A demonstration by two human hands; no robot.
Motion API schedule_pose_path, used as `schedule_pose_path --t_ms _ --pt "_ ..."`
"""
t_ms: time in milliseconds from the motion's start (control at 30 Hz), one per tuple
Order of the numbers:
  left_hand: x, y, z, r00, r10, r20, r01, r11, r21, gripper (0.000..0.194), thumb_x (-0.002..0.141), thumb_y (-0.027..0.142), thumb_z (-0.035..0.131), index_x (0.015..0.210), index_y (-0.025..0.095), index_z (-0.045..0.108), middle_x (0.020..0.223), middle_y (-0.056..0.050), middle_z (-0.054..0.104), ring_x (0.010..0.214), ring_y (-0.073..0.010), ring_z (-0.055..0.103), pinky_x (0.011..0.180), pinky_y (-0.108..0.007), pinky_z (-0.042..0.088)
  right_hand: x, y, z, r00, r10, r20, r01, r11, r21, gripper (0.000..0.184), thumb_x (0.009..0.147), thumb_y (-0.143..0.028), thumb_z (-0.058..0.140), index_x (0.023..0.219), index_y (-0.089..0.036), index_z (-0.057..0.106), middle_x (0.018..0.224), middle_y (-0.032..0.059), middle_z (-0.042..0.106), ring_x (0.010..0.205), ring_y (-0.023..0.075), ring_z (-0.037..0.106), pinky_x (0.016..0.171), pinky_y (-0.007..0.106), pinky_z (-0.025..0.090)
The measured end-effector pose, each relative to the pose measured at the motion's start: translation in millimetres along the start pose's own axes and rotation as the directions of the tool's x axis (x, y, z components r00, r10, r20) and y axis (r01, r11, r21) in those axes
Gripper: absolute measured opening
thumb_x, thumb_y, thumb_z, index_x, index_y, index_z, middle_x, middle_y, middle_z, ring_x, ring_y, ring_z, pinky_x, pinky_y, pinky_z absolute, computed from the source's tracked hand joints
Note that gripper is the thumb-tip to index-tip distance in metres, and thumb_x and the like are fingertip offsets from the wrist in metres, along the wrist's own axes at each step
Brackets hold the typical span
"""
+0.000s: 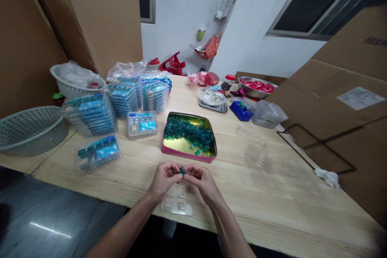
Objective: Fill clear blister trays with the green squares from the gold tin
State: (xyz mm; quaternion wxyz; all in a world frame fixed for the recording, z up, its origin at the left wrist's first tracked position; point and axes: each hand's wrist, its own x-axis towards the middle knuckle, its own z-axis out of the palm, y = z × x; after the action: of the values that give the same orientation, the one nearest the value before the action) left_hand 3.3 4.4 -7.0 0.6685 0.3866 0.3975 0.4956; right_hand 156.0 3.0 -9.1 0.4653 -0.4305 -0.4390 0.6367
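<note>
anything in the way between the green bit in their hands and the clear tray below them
Nothing visible does. The small teal piece, pinched between the left hand and the right hand, seems to sit close above the far end of the clear plastic blister tray, with only air between them.

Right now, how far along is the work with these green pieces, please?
Stacks of filled clear trays look done. The left hand and right hand pinch a small green piece above a clear plastic tray. Remaining: the many green pieces in the pink-rimmed tin.
</note>
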Motion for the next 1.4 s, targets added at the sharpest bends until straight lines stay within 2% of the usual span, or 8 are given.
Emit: schedule_pose_path --t_ms 200,333,533,867,1000,1100,1300,1400 --pt "0.8 1.4 -4.4 0.973 -0.212 0.094 0.227 0.956 -0.187 0.027 0.054 0.018 0.074 0.078 0.011 0.065 0.065 0.0 0.062 0.048 -0.006 0.047 0.047 -0.02 0.033 2.8 9.9 1.8 1.0 -0.014 -0.024 0.016 0.997 0.077 0.024 0.056 -0.027 0.083 0.071 -0.018 0.066 0.068 -0.0008 0.064 0.062 0.012 0.054 0.062 0.024 0.041" --pt "-1.4 3.1 -9.1 0.958 -0.274 0.08 0.284 0.945 -0.164 0.031 0.051 0.013 0.068 0.083 0.011 0.067 0.055 0.004 0.055 0.043 -0.0059 0.044 0.045 -0.021 0.03 3.7 10.7 -1.6 0.992 -0.051 -0.117 0.055 0.998 0.028 0.024 0.057 -0.027 0.082 0.07 -0.018 0.064 0.064 -0.0027 0.061 0.059 0.0109 0.052 0.058 0.023 0.038" --pt "-2.3 9.1 -7.7 0.968 -0.248 0.033 0.25 0.954 -0.164 0.026 0.053 0.02 0.068 0.077 0.011 0.066 0.062 0.0 0.059 0.047 -0.0077 0.048 0.046 -0.022 0.031 4.3 7.3 2.2 0.998 -0.025 -0.062 0.026 1.0 0.01 0.026 0.058 -0.03 0.083 0.076 -0.018 0.067 0.071 -0.0002 0.065 0.064 0.0122 0.056 0.063 0.024 0.041" --pt "25.2 2.8 -6.7 0.977 -0.213 0.02 0.212 0.977 0.025 0.021 0.049 0.024 0.069 0.061 0.014 0.056 0.045 0.006 0.046 0.036 -0.004 0.035 0.04 -0.02 0.019 12.5 -0.2 0.1 0.996 0.067 -0.065 -0.057 0.988 0.143 0.031 0.052 -0.03 0.085 0.067 -0.017 0.061 0.06 -0.003 0.061 0.055 0.0098 0.055 0.057 0.022 0.043" --pt "25.8 -6.8 -9.8 0.996 -0.08 -0.039 0.088 0.939 0.332 0.017 0.056 0.016 0.062 0.073 0.015 0.06 0.053 0.005 0.052 0.042 -0.0067 0.042 0.043 -0.02 0.026 10.1 9.8 -10.2 0.991 0.129 -0.042 -0.128 0.991 0.031 0.031 0.054 -0.034 0.083 0.072 -0.015 0.065 0.06 -0.0007 0.064 0.052 0.0099 0.055 0.054 0.023 0.044" --pt "24.4 -15.7 -10.0 0.999 0.012 -0.035 0.01 0.824 0.566 0.01 0.057 0.008 0.058 0.062 0.016 0.062 0.053 0.003 0.054 0.052 -0.0106 0.048 0.054 -0.023 0.034 8.6 20.5 -13.6 0.991 0.124 -0.047 -0.129 0.984 -0.124 0.028 0.057 -0.034 0.078 0.07 -0.015 0.063 0.053 -0.0021 0.06 0.044 0.0098 0.051 0.045 0.022 0.04" --pt "21.9 -27.1 -7.0 0.996 0.07 -0.051 -0.018 0.746 0.666 0.014 0.059 0.004 0.058 0.057 0.018 0.061 0.059 -0.001 0.056 0.071 -0.0182 0.053 0.073 -0.029 0.037 11.6 32.6 -10.5 0.995 -0.023 -0.098 -0.023 0.897 -0.441 0.012 0.068 -0.028 0.066 0.062 -0.018 0.064 0.048 -0.0027 0.055 0.042 0.011 0.047 0.043 0.022 0.035" --pt "20.3 -23.5 -8.4 0.996 0.065 -0.053 -0.016 0.766 0.643 0.005 0.067 0.014 0.059 0.064 0.017 0.061 0.064 -0.002 0.058 0.071 -0.0171 0.053 0.07 -0.027 0.037 11.6 30.7 -10.7 0.985 -0.136 -0.106 0.06 0.844 -0.533 0.011 0.069 -0.027 0.065 0.062 -0.019 0.068 0.055 0.0001 0.059 0.048 0.0124 0.05 0.046 0.023 0.036"
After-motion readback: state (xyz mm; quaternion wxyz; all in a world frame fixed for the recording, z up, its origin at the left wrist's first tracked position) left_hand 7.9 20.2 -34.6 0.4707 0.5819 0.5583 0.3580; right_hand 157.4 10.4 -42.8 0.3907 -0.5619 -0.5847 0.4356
